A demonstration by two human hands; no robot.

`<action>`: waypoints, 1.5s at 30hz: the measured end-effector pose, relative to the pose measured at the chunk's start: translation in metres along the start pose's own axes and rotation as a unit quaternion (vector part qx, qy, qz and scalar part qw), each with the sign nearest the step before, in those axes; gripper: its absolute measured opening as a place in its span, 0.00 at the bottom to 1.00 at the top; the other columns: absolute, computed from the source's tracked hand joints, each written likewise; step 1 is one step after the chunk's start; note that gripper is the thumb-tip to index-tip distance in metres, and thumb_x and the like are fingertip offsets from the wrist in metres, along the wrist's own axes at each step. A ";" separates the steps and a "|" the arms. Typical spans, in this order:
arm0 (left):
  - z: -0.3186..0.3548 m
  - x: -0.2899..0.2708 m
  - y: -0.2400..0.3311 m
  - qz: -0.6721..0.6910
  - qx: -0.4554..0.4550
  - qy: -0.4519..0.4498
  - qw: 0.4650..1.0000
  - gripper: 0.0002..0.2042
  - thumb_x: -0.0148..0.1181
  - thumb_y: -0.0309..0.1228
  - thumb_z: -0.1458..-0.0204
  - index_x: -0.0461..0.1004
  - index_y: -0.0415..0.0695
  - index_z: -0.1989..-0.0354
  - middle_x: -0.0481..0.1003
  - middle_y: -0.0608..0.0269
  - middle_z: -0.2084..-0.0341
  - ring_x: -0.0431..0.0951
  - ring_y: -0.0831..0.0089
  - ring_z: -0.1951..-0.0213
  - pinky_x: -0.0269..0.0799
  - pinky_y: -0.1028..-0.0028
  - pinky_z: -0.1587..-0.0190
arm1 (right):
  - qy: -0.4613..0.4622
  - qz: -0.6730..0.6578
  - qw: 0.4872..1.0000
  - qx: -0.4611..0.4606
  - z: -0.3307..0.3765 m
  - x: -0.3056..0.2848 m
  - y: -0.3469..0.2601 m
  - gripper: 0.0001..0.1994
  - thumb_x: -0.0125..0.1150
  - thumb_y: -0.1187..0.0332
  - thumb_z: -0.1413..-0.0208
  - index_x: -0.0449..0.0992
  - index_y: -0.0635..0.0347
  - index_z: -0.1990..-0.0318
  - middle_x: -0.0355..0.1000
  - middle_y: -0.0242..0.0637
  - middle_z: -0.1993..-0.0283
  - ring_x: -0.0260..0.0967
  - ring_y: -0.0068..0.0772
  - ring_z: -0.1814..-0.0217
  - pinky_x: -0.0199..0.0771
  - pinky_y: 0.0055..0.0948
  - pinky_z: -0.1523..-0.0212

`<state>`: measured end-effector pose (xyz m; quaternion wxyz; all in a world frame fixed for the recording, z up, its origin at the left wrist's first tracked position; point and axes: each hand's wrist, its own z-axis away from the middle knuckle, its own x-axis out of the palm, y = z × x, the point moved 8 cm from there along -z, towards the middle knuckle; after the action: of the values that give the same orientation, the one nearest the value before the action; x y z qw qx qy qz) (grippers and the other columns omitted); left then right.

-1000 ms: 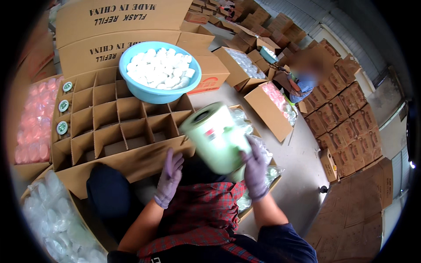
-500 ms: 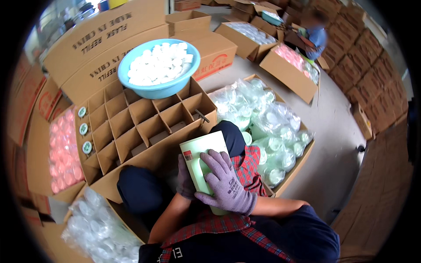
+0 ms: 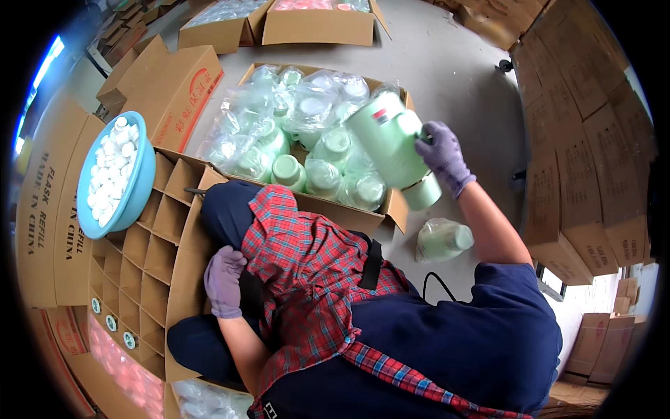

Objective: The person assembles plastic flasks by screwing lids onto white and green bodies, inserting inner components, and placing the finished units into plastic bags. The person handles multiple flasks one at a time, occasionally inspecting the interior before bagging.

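Pale-green handled flask [image 3: 392, 136] tilts in the air above the right end of an open carton [image 3: 352, 218], with the right hand [image 3: 444, 157] closed on its handle. That carton holds more pale-green flasks [image 3: 328, 150], most in clear plastic bags; another bagged flask [image 3: 441, 239] lies on the floor just right of it. The left hand [image 3: 225, 281] is loosely open and holds nothing visible, near the divided carton [image 3: 188, 269] on the left. Three round green-and-white lids [image 3: 112, 323] sit in that carton's near-left cells, and a blue basin [image 3: 145, 181] full of small white stoppers [image 3: 112, 167] rests on its far-left part. Pink bagged items [image 3: 125, 366] fill a box at the near left.

Half a second ago both hands were on the flask over the lap; now it has moved right, and the left hand has let go.
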<state>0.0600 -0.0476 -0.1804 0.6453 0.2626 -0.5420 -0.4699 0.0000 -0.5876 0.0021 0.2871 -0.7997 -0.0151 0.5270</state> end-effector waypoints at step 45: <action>0.158 0.232 0.168 -0.143 0.352 -0.283 0.881 0.20 0.49 0.30 0.44 0.72 0.36 0.44 0.73 0.47 0.46 0.73 0.56 0.46 0.63 0.61 0.42 | -0.615 0.503 0.596 -0.112 0.171 0.289 0.221 0.21 0.55 0.60 0.42 0.75 0.44 0.41 0.68 0.29 0.33 0.66 0.41 0.33 0.62 0.55 0.41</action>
<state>-0.0421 -0.1566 0.1103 0.2558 0.4031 -0.7874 -0.3900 -0.0789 -0.6023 -0.3916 -0.1931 -0.1922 0.1579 0.9491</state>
